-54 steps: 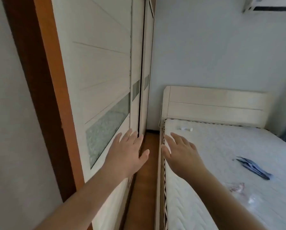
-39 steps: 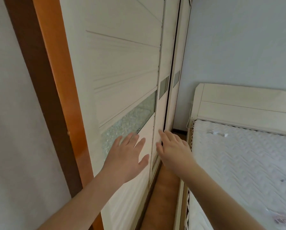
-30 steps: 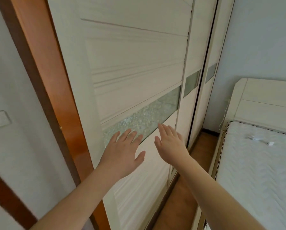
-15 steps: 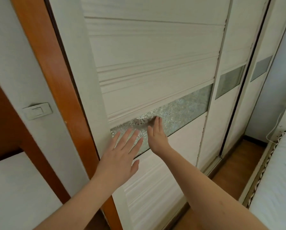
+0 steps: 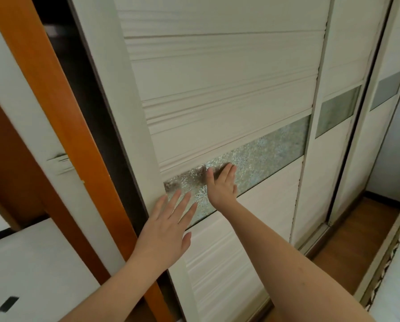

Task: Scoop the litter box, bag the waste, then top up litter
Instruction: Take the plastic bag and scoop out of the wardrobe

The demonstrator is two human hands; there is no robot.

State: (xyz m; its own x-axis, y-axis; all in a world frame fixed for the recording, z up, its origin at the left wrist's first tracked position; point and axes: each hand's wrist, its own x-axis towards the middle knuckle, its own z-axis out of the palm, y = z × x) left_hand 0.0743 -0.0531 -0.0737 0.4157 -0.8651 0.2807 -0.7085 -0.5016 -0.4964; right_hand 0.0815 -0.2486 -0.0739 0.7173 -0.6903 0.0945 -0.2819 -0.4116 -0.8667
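No litter box, scoop, bag or litter shows in this view. A white sliding wardrobe door (image 5: 229, 94) with a frosted patterned glass strip (image 5: 271, 149) fills the middle. My right hand (image 5: 221, 185) lies flat with straight fingers against the glass strip. My left hand (image 5: 167, 228) is spread with straight fingers over the door's left edge, holding nothing. A dark gap (image 5: 97, 89) shows between that door edge and the orange wooden frame (image 5: 62, 126).
Two more sliding doors (image 5: 347, 112) continue to the right. A strip of wooden floor (image 5: 357, 245) runs between the wardrobe and a bed edge (image 5: 398, 270) at the lower right. A white wall with a light switch (image 5: 59, 161) stands on the left.
My view has swung left from the bed to the wardrobe. Both hands have come up to the first door, the right one onto the glass. A dark gap has appeared at the door's left edge.
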